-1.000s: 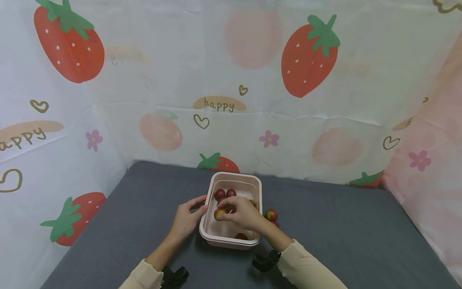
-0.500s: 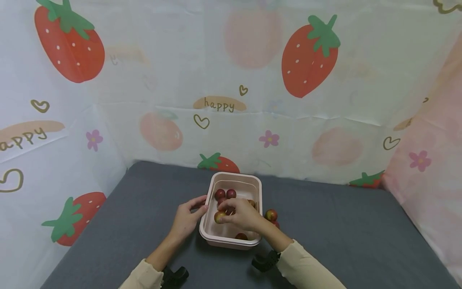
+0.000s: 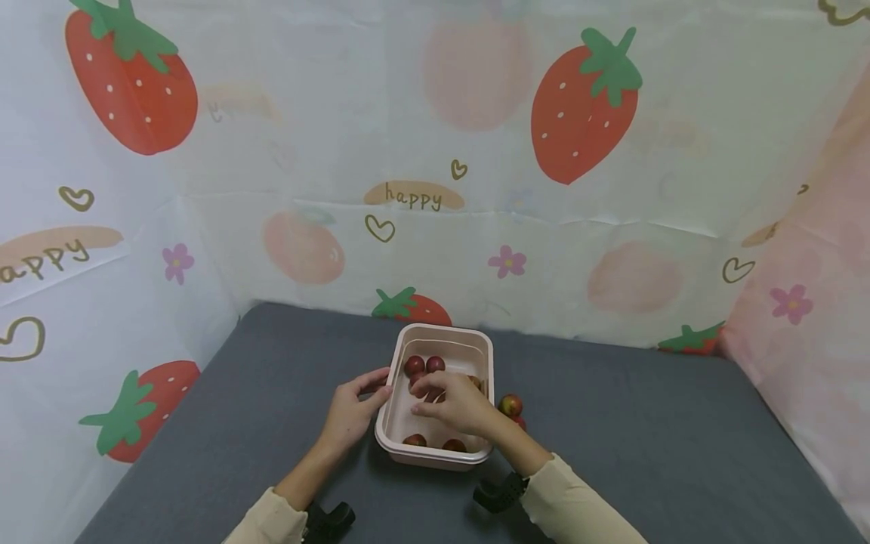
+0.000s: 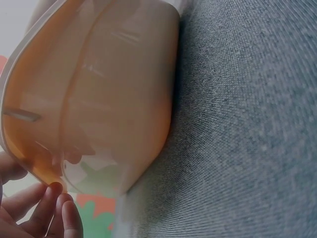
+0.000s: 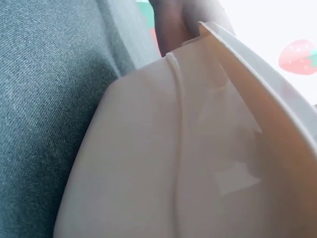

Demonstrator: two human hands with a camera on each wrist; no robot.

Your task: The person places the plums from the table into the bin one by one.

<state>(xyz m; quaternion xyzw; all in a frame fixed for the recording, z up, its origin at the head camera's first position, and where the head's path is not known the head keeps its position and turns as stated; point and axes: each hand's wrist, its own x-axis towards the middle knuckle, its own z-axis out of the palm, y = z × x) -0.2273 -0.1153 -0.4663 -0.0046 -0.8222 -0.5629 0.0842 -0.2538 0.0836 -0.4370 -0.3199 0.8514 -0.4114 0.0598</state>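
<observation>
A pale pink rectangular plastic box (image 3: 435, 452) stands on the table in the head view. My left hand (image 3: 348, 414) pinches its left rim between thumb and fingers; the left wrist view shows the fingertips (image 4: 54, 188) at the rim. My right hand (image 3: 454, 400) reaches into the box over the right side, thumb and fingers apart, with no fruit visible between them. Small round red fruits (image 3: 414, 366) lie at the box's far left. Others, a reddish-brown fruit (image 3: 414, 440) and another fruit (image 3: 454, 445), lie by the near wall. The right hand hides part of the inside.
Two red-and-green fruits (image 3: 510, 406) lie on the grey tablecloth (image 3: 632, 446) just right of the box, close to the right forearm. A printed strawberry curtain (image 3: 421, 249) closes off the back and both sides. Black wrist mounts (image 3: 499, 491) hang under the sleeves.
The yellowish-red fruit by my right fingertips has come away from them, and a fruit now lies at the near left wall. My right thumb and fingers are parted. My left hand stays still.
</observation>
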